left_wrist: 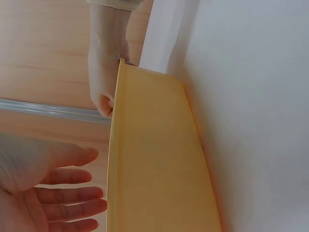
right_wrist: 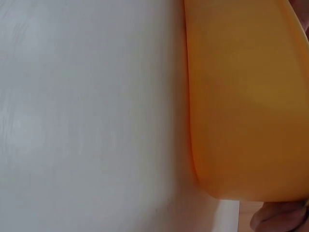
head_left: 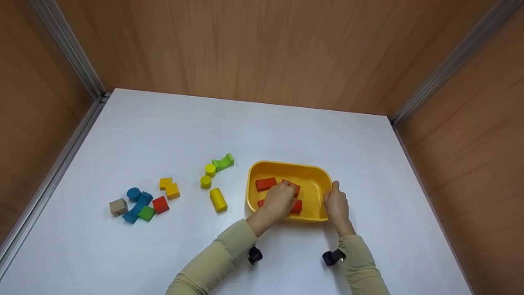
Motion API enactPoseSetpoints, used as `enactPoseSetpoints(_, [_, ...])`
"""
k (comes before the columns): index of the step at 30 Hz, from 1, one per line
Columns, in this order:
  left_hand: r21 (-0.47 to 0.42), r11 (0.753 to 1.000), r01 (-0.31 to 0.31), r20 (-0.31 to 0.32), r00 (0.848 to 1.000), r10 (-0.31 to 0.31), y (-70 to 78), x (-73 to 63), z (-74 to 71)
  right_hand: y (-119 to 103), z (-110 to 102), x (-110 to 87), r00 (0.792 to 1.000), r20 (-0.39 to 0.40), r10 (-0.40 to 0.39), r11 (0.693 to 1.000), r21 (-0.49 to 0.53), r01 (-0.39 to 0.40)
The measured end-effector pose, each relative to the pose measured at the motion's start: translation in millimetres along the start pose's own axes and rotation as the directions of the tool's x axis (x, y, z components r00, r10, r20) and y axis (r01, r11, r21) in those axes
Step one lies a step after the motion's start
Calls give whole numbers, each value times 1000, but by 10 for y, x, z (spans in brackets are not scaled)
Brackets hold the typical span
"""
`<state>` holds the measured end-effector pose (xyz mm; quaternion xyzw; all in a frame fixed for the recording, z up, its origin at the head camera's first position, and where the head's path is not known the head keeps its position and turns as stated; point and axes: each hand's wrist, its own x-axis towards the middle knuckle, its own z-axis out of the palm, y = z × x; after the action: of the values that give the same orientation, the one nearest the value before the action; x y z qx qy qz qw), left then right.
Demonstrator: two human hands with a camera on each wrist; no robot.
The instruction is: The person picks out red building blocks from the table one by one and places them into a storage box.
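A yellow plastic tub (head_left: 315, 172) stands on the white table with several red rectangular blocks (head_left: 266, 183) lying on its bottom. My left hand (head_left: 278, 200) is over the tub, above the red blocks, and hides part of them. In the left wrist view the left hand (left_wrist: 53, 193) has its fingers extended and apart, with nothing seen in them. At the tub's right end my right hand (head_left: 337, 205) grips the rim. Part of the right hand (right_wrist: 277, 217) shows past the tub's wall (right_wrist: 246, 106) in the right wrist view; its other fingers are hidden there.
Left of the tub are a yellow cylinder (head_left: 218, 200), two short yellow cylinders (head_left: 206, 182) and a light green curved block (head_left: 223, 162). Further left lie orange blocks (head_left: 172, 191), a red cube (head_left: 161, 204), a green block (head_left: 146, 213), blue blocks (head_left: 143, 201) and a grey-beige cube (head_left: 118, 207). Wooden panels (head_left: 245, 49) enclose the table.
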<state>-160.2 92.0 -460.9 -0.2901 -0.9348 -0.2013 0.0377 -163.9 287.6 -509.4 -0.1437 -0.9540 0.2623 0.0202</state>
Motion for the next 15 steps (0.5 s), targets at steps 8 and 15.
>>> enactPoseSetpoints(8, [-5,1000,25,-131,991,-25,-160,-144,-134,3,-6,3,999,-25,-31,999,-12,31])
enactPoseSetpoints(15, [-1,999,34,-217,976,-33,-340,-309,-214,6,10,-7,999,-25,-35,999,-3,35])
